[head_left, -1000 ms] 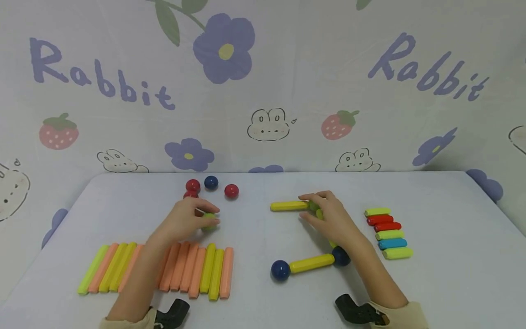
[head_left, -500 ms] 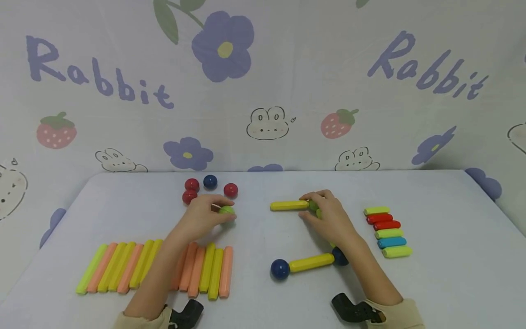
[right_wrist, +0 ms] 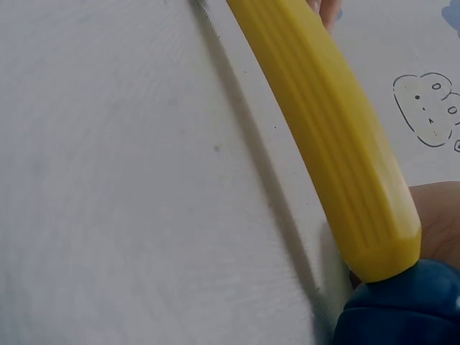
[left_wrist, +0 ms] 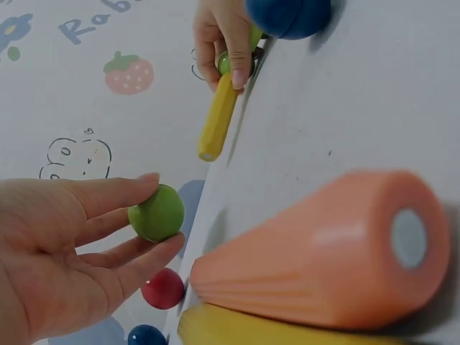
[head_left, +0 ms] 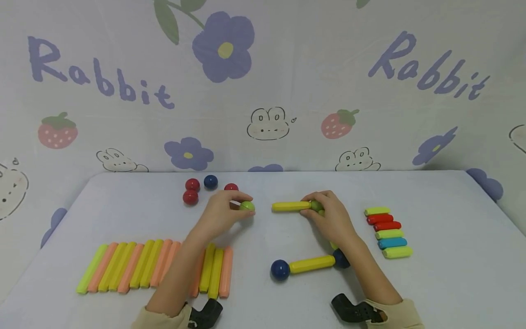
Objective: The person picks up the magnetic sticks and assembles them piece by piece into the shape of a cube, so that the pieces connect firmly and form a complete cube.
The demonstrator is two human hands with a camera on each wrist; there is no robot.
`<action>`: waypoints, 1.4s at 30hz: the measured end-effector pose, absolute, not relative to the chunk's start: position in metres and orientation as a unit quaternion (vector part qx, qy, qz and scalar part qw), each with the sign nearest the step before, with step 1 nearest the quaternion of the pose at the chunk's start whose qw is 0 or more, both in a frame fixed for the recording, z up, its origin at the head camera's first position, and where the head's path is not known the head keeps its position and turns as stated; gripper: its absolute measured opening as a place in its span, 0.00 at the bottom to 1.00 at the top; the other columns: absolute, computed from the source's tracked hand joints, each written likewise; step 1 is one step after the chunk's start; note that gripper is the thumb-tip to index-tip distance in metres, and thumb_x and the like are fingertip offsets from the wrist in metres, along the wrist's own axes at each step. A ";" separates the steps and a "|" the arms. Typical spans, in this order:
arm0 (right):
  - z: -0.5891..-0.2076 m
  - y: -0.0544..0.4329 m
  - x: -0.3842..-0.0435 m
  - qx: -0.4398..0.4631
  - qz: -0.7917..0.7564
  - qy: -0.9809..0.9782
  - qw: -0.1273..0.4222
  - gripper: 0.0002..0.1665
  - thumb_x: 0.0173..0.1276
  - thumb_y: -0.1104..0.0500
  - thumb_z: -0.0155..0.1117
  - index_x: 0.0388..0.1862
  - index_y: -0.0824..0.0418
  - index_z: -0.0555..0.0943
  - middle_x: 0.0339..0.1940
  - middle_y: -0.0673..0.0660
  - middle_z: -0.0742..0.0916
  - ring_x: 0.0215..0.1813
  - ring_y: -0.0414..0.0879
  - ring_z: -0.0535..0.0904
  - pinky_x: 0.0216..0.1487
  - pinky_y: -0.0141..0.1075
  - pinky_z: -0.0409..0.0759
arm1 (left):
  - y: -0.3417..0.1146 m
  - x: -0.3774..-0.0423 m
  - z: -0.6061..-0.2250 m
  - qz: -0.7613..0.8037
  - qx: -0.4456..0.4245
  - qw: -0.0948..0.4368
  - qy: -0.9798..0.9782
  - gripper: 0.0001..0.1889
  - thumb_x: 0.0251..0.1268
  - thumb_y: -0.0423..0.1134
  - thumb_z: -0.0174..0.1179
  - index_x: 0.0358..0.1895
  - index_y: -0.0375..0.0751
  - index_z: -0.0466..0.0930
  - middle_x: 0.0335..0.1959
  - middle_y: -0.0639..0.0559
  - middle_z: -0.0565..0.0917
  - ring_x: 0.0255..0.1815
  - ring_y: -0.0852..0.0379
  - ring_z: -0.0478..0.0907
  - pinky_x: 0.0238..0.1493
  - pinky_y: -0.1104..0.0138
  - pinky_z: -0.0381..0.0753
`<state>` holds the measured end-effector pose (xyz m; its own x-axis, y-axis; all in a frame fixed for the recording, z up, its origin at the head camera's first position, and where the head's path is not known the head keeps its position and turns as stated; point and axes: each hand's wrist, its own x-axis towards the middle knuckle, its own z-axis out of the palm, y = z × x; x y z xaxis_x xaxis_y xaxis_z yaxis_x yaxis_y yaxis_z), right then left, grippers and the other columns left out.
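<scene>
Between thumb and fingers my left hand (head_left: pixel 219 212) pinches a green ball (left_wrist: pixel 157 213), a short way left of a yellow stick's free end. My right hand (head_left: pixel 332 217) grips another green ball (head_left: pixel 316 205), to which that yellow stick (head_left: pixel 291 207) is joined, pointing left. From this ball a yellow-green stick, mostly hidden by the hand, runs toward a dark blue ball (head_left: pixel 341 258). A second yellow stick (head_left: pixel 312 264) links that ball to a further blue ball (head_left: pixel 280 269). The right wrist view shows this yellow stick (right_wrist: pixel 334 144) close up.
Red balls (head_left: pixel 191 197) and a blue ball (head_left: pixel 211 182) lie at the back left. A row of long orange, yellow and green sticks (head_left: pixel 131 267) lies at the front left, partly under the left forearm. Short coloured sticks (head_left: pixel 390 232) are lined up at the right.
My left hand has moved right with the green ball, toward the yellow stick's end. My right hand stays nearly in place; the yellow stick has shifted slightly.
</scene>
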<state>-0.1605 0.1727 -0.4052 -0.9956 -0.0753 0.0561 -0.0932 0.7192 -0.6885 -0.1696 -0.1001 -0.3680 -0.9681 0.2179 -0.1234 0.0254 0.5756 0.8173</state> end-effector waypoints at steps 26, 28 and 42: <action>-0.401 0.179 -0.160 0.071 0.405 -0.912 0.013 0.15 0.74 0.63 0.71 0.57 0.61 0.86 0.55 0.66 0.83 0.51 0.56 0.75 0.52 0.44 0.77 | -0.070 -0.161 -0.381 0.504 0.090 0.088 0.855 0.20 0.69 0.30 0.70 0.63 0.36 0.85 0.61 0.43 0.86 0.59 0.44 0.87 0.61 0.57 0.86; -0.400 0.180 -0.160 0.062 0.404 -0.913 0.016 0.15 0.73 0.64 0.71 0.57 0.62 0.86 0.55 0.66 0.83 0.51 0.57 0.75 0.54 0.46 0.77 | -0.070 -0.161 -0.381 0.507 0.088 0.100 0.852 0.20 0.69 0.31 0.70 0.64 0.36 0.84 0.62 0.43 0.86 0.61 0.45 0.86 0.62 0.56 0.85; -0.403 0.182 -0.161 0.018 0.410 -0.912 0.005 0.16 0.75 0.64 0.68 0.60 0.64 0.84 0.56 0.68 0.82 0.53 0.60 0.74 0.55 0.47 0.77 | -0.091 -0.155 -0.365 0.482 0.069 0.120 0.865 0.19 0.73 0.37 0.68 0.64 0.41 0.85 0.60 0.48 0.87 0.57 0.49 0.86 0.61 0.56 0.86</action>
